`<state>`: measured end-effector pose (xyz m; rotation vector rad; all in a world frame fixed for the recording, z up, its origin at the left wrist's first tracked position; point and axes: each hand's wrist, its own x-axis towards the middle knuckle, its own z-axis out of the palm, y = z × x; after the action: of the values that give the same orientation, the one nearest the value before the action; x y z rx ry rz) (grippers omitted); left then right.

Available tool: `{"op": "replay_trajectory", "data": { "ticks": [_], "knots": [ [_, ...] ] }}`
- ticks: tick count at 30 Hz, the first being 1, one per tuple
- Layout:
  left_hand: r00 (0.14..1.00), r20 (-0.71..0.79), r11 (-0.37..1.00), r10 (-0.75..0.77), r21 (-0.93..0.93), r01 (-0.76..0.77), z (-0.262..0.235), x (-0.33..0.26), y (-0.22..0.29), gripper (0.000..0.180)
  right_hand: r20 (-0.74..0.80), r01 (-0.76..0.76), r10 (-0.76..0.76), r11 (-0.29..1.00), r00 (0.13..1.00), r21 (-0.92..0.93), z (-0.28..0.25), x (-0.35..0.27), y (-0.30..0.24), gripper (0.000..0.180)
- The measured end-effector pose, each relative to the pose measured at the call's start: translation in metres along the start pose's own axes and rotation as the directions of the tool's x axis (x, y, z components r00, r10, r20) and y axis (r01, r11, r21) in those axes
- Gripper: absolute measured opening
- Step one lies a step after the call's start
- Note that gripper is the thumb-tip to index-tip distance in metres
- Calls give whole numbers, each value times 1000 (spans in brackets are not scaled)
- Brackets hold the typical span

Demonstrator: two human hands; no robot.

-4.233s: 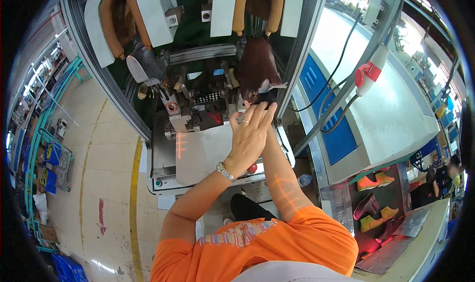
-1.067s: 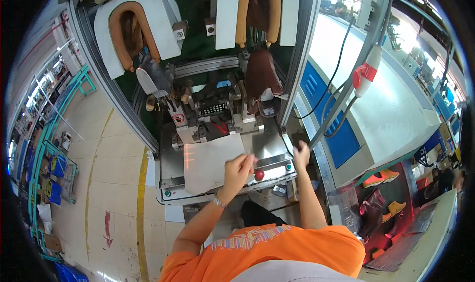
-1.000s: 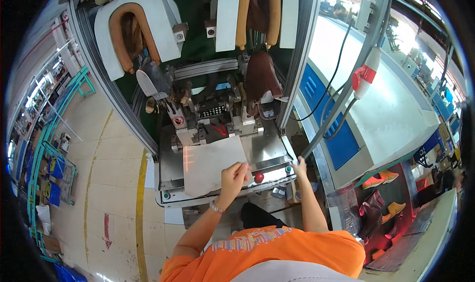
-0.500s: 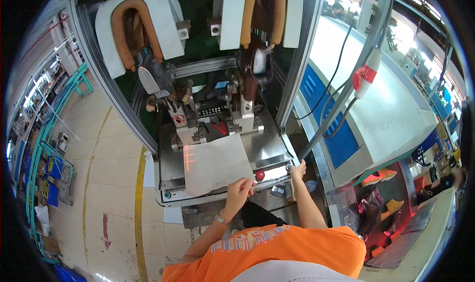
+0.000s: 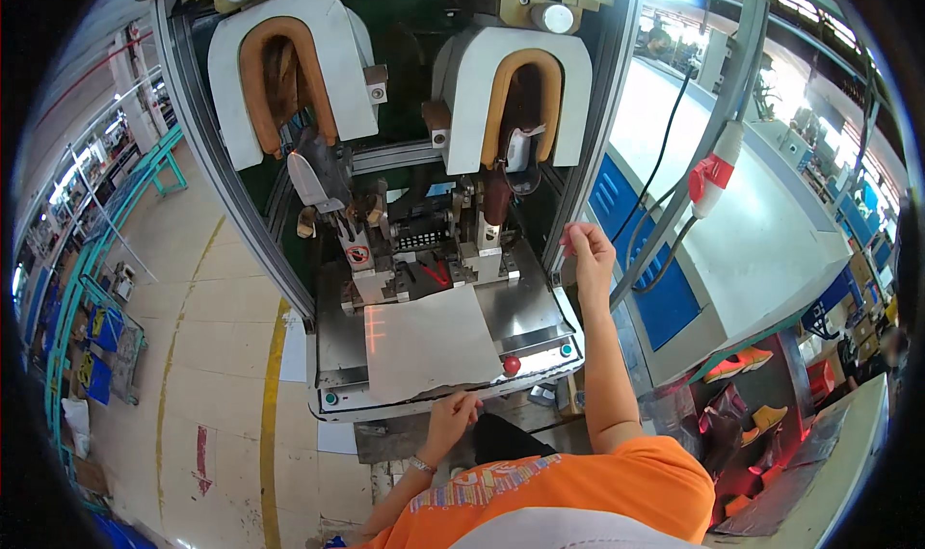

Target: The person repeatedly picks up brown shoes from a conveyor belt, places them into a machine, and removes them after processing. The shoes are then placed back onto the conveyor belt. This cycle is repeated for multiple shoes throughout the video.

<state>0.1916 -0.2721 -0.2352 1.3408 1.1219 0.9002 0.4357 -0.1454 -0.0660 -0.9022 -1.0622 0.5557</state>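
Note:
My left hand [image 5: 455,420] is at the machine's front edge, just below the pale sheet [image 5: 429,342] on the metal bed. Its fingers are curled in, with nothing visible in them. Raised beside the machine's right post, my right hand [image 5: 590,255] is loosely closed, and nothing shows in it. On the front panel [image 5: 438,404] are a red knob [image 5: 511,365], a green button [image 5: 567,350] at the right and another green button [image 5: 330,399] at the left. A brown leather shoe upper [image 5: 496,199] sits on the right mould. The left mould [image 5: 313,181] shows a grey-white face.
Two white U-shaped clamps with tan pads, left [image 5: 226,91] and right [image 5: 467,86], hang above the moulds. A red-and-white plug connector [image 5: 715,171] is on a pole at right, by a white cabinet [image 5: 761,221]. Orange and brown shoes [image 5: 737,364] lie lower right.
My right hand has left the right green button and risen beside the post. My left hand has drawn slightly down and left from the red knob. The clamps appear lower in the picture, closer to the moulds.

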Motion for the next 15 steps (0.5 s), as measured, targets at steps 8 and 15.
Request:
{"op": "replay_trajectory", "data": {
  "ticks": [8,15],
  "knots": [
    [991,63,993,-117,7,117,0,-24,-14,28,-23,-277,277,961,961,8,-39,-41,68,15],
    [990,50,991,-134,-16,135,-7,-34,-35,29,41,-443,443,896,896,10,-67,-86,125,15]
  ]
}}
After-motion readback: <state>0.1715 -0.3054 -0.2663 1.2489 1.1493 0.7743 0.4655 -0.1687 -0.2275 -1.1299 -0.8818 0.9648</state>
